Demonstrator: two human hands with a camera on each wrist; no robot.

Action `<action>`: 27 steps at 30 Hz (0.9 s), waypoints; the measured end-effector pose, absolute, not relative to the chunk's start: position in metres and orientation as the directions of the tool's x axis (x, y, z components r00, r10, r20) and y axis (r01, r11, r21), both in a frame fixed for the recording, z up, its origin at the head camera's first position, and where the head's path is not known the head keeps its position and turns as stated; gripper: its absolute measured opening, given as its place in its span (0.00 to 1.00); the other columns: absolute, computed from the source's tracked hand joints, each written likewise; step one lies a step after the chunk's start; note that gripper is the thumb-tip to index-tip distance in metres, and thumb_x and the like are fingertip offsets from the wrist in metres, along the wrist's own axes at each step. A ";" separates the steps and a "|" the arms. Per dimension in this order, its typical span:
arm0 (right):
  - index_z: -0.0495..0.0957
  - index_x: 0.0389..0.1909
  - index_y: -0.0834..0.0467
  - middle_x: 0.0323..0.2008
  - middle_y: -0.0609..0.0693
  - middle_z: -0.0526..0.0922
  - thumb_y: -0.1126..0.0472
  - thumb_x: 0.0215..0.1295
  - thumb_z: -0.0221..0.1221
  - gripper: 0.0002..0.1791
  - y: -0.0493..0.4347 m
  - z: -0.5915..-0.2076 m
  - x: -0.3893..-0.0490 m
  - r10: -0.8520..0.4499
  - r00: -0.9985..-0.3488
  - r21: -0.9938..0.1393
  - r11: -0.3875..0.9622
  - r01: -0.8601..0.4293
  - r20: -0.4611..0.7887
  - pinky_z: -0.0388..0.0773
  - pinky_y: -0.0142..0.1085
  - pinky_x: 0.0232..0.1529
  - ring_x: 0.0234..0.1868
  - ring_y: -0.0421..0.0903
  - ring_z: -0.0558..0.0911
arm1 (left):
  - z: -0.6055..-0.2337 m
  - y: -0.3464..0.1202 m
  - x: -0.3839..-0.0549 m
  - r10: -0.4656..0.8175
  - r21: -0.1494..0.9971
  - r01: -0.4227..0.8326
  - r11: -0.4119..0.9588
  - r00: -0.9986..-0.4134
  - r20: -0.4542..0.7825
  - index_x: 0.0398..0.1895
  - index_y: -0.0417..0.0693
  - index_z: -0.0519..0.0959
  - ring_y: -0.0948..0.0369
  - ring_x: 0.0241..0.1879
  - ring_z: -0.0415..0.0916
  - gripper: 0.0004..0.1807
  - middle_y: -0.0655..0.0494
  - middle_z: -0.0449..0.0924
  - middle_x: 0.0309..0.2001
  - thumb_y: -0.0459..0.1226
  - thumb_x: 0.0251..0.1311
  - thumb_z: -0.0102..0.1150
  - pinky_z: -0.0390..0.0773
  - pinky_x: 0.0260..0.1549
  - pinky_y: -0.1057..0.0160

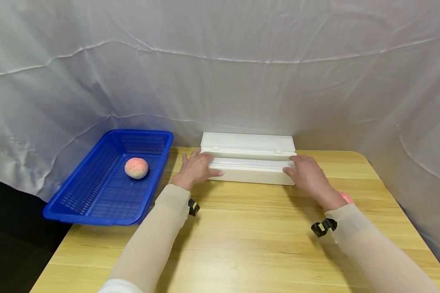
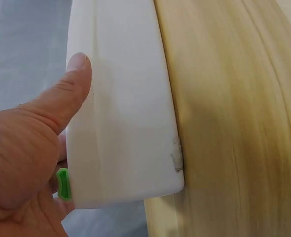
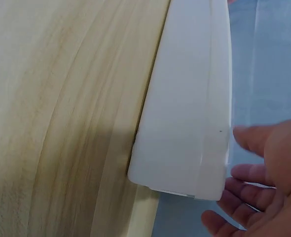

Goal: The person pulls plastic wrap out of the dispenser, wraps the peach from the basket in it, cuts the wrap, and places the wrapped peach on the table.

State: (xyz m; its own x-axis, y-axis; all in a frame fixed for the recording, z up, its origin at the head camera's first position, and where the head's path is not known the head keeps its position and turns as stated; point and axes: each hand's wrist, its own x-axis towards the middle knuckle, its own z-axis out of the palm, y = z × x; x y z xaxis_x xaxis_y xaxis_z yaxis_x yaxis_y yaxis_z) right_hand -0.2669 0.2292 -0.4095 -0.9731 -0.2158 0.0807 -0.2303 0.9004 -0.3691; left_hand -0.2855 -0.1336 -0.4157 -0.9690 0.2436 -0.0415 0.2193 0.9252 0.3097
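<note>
A long white box (image 1: 251, 175) lies along the back of the table, its hinged lid (image 1: 247, 141) raised. My left hand (image 1: 196, 167) grips the box's left end, thumb over the upper front edge and fingers behind, as the left wrist view shows. A small green piece (image 2: 63, 184) shows at that end, beside my fingers. At the opposite end, my right hand (image 1: 309, 176) has its thumb by the top edge. In the right wrist view its loosely bent fingers (image 3: 246, 195) lie against or just beside the box end; exact contact is hard to tell.
On the left stands a blue perforated plastic basket (image 1: 155, 179) with a pink and cream, peach-like ball (image 1: 136, 168) inside. Partly hidden behind my right wrist is a pink object (image 1: 346, 197). Grey-white cloth (image 1: 249, 89) hangs behind the wooden table (image 1: 238, 244).
</note>
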 end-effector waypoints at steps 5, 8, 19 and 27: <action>0.74 0.67 0.71 0.66 0.74 0.75 0.58 0.80 0.55 0.24 0.227 -0.409 -0.271 -0.196 -0.968 -0.355 0.904 -0.239 0.154 0.65 0.67 0.72 0.69 0.73 0.71 | -0.417 -0.135 -0.289 0.247 0.317 0.223 0.922 -0.968 -0.037 0.78 0.54 0.70 0.45 0.84 0.47 0.44 0.53 0.67 0.79 0.64 0.65 0.65 0.45 0.77 0.28; 0.78 0.64 0.69 0.64 0.72 0.78 0.60 0.77 0.57 0.21 0.225 -0.410 -0.275 -0.182 -0.965 -0.334 0.912 -0.238 0.190 0.69 0.67 0.68 0.67 0.72 0.74 | -0.417 -0.135 -0.289 0.246 0.313 0.224 0.923 -0.969 -0.032 0.78 0.54 0.70 0.45 0.83 0.48 0.43 0.53 0.68 0.79 0.62 0.65 0.67 0.48 0.77 0.29; 0.90 0.43 0.60 0.45 0.60 0.90 0.61 0.76 0.56 0.13 0.221 -0.419 -0.290 -0.108 -0.950 -0.286 0.938 -0.196 0.294 0.83 0.58 0.39 0.45 0.61 0.86 | -0.415 -0.142 -0.291 0.290 0.369 0.249 0.896 -0.955 -0.060 0.79 0.51 0.68 0.43 0.84 0.44 0.41 0.52 0.68 0.78 0.55 0.69 0.67 0.52 0.79 0.37; 0.89 0.47 0.60 0.48 0.62 0.89 0.59 0.78 0.58 0.13 0.221 -0.420 -0.291 -0.066 -0.955 -0.289 0.945 -0.153 0.289 0.82 0.61 0.40 0.48 0.65 0.86 | -0.407 -0.153 -0.294 0.357 0.446 0.281 0.850 -0.929 -0.095 0.80 0.48 0.66 0.43 0.84 0.44 0.36 0.49 0.70 0.77 0.55 0.77 0.55 0.50 0.81 0.42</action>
State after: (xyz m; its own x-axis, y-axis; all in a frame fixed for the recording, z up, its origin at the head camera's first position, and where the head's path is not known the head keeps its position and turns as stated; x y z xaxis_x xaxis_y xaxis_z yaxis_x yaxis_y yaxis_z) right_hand -0.2905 0.2209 -0.4200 -0.9550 -0.0658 0.2891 -0.1527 0.9450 -0.2892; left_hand -0.2944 -0.1528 -0.4065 -0.9293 0.3569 -0.0946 0.2809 0.8497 0.4462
